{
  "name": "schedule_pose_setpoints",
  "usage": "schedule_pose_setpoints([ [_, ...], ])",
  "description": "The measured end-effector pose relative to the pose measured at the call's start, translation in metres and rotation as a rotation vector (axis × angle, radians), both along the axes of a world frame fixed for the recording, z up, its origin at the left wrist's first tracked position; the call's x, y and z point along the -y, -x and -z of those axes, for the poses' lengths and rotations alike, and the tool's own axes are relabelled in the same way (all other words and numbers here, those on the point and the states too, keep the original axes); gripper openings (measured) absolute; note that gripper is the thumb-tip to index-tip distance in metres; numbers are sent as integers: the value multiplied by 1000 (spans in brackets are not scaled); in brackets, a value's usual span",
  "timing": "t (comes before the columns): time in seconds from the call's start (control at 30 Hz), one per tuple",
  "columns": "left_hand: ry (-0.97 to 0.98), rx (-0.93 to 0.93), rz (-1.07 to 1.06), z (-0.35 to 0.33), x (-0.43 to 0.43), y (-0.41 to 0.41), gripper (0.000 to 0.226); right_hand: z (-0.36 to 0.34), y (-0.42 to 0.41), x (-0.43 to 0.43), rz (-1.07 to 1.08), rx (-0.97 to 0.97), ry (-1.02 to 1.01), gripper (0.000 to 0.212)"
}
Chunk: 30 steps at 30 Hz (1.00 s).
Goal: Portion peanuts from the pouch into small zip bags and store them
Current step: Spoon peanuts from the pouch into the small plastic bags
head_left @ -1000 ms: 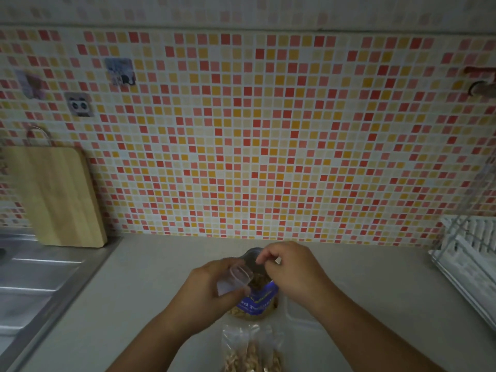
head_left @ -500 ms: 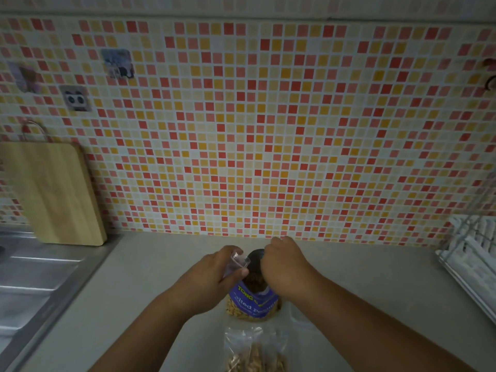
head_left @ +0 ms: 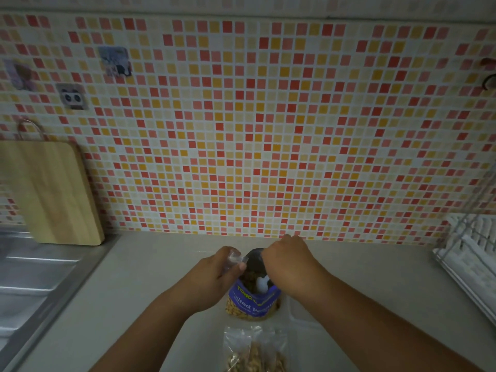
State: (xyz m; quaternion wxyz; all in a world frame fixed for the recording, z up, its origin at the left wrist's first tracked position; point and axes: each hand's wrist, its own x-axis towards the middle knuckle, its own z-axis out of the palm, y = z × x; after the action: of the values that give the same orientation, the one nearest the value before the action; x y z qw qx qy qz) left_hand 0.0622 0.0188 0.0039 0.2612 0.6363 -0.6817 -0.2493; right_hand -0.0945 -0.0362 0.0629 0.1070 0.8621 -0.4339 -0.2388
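— So, standing upright mid-counter, just ahead of the filled zip bag (head_left: 255, 350): the peanut pouch (head_left: 253, 302), mouth gaping?

— Yes. Kept open and upright to let the scoop (head_left: 263, 283) in, probably; white, dipped inside the mouth, though too dim to be sure of its shape.

— Held by the right hand (head_left: 290, 264)?

— Seemingly. Curled over the pouch's right rim, fingers closed, exact grip hidden behind the knuckles.

— And left of the pouch?

— Left hand (head_left: 214, 275), thumb and fingers pinched on an empty small zip bag (head_left: 232, 260), raised right beside the pouch mouth, likely for a short, spill-free transfer.

— Farther left of the pouch?

— Cutting board (head_left: 51, 194), leaning on the wall.
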Motion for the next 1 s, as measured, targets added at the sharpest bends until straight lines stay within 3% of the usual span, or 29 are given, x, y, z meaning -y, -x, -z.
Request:
schedule_pose_setpoints([
  [0.2,-27,-34,-7,-1,2,-1,36,5,0,2,17,57,-66,35],
  [0.63,-14,-75,-36,0,4,-1,38,47,-26,16,303,-29,-187,46],
  [0.77,-4,-83,-28,-1,4,2,33,55,-29,12,341,65,-143,47],
  [1.0,3,-90,-27,1,7,-2,33,57,-17,19,518,372,-173,70],
])
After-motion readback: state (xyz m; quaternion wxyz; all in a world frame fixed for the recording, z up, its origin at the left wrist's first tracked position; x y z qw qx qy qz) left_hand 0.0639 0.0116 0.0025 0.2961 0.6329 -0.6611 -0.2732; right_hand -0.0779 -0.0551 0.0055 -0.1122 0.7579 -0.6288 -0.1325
